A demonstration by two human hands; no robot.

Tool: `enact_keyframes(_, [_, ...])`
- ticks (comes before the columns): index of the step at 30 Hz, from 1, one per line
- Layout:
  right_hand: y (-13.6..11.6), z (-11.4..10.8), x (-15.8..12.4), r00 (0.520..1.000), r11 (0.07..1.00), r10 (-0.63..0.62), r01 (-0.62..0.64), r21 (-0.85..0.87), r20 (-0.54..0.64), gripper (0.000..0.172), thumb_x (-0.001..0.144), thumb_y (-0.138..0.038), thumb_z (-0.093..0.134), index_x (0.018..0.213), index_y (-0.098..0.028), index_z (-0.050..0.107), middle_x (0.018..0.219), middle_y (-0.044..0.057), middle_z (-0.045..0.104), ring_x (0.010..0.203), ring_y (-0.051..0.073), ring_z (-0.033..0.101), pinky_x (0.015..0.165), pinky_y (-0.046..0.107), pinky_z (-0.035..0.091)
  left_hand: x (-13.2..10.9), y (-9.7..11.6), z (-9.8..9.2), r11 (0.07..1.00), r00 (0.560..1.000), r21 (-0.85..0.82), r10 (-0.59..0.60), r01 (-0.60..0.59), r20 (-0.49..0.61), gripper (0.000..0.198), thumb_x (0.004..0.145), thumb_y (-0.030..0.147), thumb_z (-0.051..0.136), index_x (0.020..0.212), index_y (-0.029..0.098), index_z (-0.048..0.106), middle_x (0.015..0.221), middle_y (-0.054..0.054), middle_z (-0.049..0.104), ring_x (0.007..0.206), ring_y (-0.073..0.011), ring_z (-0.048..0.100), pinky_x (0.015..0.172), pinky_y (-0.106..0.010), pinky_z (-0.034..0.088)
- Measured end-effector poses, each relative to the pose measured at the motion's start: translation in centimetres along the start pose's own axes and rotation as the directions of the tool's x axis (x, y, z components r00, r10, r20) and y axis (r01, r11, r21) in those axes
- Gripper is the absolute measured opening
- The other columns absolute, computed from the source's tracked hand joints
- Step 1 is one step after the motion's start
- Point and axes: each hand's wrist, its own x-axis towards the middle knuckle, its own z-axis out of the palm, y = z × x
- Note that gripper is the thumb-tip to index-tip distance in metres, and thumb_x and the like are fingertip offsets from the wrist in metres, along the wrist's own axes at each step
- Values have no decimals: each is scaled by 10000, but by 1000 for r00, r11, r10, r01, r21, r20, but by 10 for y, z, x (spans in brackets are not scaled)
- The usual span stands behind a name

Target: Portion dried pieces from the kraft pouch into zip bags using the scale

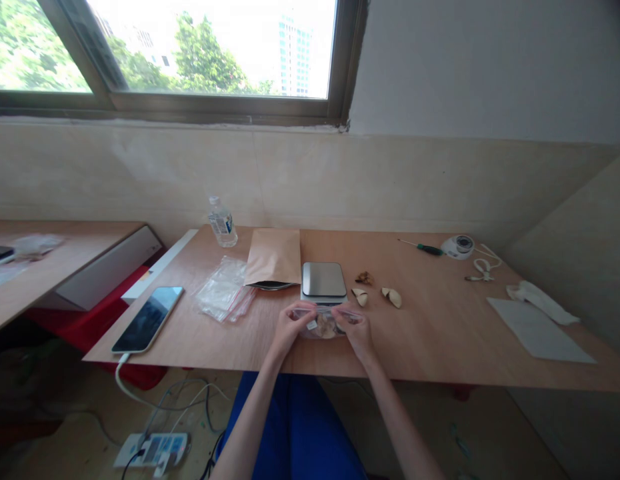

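Note:
Both of my hands pinch the top edge of a clear zip bag [326,327] at the table's front edge. My left hand [291,325] has its left top corner, and my right hand [356,328] grips the right one. Light-brown dried pieces, perhaps mushrooms, lie inside the bag with a small white slip. Just behind it sits a kitchen scale [325,280] with a bare steel plate. Two pale dried pieces [391,297] and a darker brown clump [364,278] lie to the right of the scale.
Left of the scale are a brown paper pouch [273,257], a pile of clear zip bags [224,291], a water bottle [223,223] and a charging phone [148,320]. Rightward lie a screwdriver [429,249], a dome camera [459,247], a white sheet [537,330] and a white cloth [543,302].

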Motion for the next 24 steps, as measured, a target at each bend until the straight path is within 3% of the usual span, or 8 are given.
enact_keyframes(11, [-11, 0, 0, 1000, 1000, 9, -9, 3, -5, 171, 746, -346, 628, 740, -182, 676, 760, 39, 672, 769, 196, 625, 719, 322, 506, 0, 0, 0, 1000, 999, -23, 12, -14, -50, 183, 705, 334, 682, 740, 155, 672, 901, -72, 675, 881, -196, 605, 784, -266, 454])
enact_keyframes(24, [-6, 0, 0, 999, 1000, 26, -26, 6, -20, 159, 736, -332, 647, 781, -184, 683, 810, 48, 679, 795, 203, 637, 743, 337, 511, 0, -3, -1, 997, 996, 47, 58, -55, -65, 179, 710, 331, 678, 753, 157, 686, 855, -64, 682, 844, -194, 613, 767, -272, 453])
